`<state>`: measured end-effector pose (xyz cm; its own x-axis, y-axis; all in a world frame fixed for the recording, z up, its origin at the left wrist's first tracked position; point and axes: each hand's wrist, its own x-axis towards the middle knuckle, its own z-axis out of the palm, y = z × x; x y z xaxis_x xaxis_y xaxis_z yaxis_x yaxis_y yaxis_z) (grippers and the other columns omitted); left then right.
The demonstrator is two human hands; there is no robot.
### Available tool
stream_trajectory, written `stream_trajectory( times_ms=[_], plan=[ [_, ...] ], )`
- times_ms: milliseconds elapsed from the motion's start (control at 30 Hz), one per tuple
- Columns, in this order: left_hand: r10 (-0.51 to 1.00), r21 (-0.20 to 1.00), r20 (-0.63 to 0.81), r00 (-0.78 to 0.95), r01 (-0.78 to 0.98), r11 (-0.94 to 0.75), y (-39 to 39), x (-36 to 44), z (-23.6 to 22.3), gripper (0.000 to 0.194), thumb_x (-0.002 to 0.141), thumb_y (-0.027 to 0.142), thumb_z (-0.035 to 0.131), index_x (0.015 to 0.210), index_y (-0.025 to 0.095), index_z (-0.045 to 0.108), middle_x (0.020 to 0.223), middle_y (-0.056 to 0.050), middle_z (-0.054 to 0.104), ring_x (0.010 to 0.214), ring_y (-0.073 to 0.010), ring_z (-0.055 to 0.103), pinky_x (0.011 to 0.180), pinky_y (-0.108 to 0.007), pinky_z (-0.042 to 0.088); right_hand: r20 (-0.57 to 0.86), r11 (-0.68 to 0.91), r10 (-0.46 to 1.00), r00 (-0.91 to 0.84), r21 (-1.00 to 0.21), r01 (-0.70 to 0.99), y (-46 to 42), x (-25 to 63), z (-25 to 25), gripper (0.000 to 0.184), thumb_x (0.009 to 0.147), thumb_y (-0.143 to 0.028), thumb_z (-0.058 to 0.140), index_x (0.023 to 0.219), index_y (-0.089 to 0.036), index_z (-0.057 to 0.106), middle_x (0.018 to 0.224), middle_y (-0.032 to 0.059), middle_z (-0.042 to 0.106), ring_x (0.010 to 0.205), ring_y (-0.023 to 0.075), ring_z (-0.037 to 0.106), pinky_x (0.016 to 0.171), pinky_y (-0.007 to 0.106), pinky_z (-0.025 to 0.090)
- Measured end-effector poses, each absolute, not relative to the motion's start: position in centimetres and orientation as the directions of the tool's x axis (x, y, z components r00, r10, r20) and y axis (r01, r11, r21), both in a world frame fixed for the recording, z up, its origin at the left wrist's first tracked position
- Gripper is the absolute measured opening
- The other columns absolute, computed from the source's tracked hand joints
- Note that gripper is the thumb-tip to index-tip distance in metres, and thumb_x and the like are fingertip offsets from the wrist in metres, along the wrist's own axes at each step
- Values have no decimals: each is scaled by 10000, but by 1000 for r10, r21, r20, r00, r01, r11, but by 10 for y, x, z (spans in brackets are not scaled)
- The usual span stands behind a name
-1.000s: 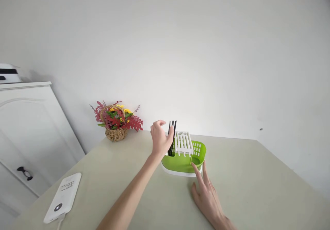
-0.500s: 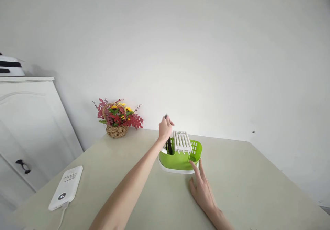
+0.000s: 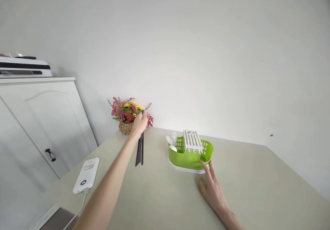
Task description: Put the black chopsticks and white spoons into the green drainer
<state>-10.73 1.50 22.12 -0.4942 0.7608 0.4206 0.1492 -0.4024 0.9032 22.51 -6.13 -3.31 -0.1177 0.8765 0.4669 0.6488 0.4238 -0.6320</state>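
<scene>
My left hand [image 3: 140,123] is closed around a bundle of black chopsticks [image 3: 140,151], which hang down over the table left of the green utensil caddy [image 3: 184,159]. My right hand [image 3: 212,190] rests at the caddy's right front, its fingers apart and touching the rim. Several white spoons [image 3: 172,141] stand in the caddy's left compartment. A white slotted rack [image 3: 193,140] sits across its middle, with small hooks along the front. Beneath the caddy is a white base tray [image 3: 180,169].
Behind my left hand, a wicker basket of artificial flowers [image 3: 125,128] stands near the wall. A white power bank [image 3: 86,175] with a cable lies at the table's left. Beyond it is a white cabinet [image 3: 51,120] with a white case [image 3: 25,68] on top.
My left hand has lifted the chopsticks out of the caddy and carried them left. My right hand stays at the caddy's rim. The view has turned slightly left.
</scene>
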Motion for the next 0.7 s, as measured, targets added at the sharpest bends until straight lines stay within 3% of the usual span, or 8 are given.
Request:
stream_trajectory(
  times_ms=[100,300,467,700],
  plan=[
    [856,902,321,-405,407,-145,8,-108,177,321,976,243,571,658,211,539,551,21,509,537,-152,500,566,-236,396,438,410,890,-127,-648,642,-62,226,-34,627,956,-221,406,1564,-361,360,1735,150,157,870,181,725,701,356,586],
    [931,698,109,-349,693,178,-5,-112,101,316,994,211,458,699,214,571,686,-50,651,695,-214,631,717,-300,442,456,401,886,-90,-652,644,-62,227,-36,700,912,-224,491,1580,-396,370,1724,104,223,1153,260,684,759,351,590],
    [944,542,18,-328,797,267,-5,-128,60,342,1038,275,388,835,204,653,812,-74,733,753,-219,691,706,-296,454,452,397,887,-89,-652,646,-60,229,-40,711,914,-219,490,1589,-397,356,1727,87,220,1223,268,652,798,361,591],
    [935,457,102,-340,851,259,-1,-154,30,252,1038,338,452,1011,222,674,870,-64,750,876,-235,727,727,-282,466,438,385,894,-96,-639,666,-58,230,-43,695,927,-233,487,1586,-410,359,1724,72,233,1283,285,616,807,355,591]
  ],
)
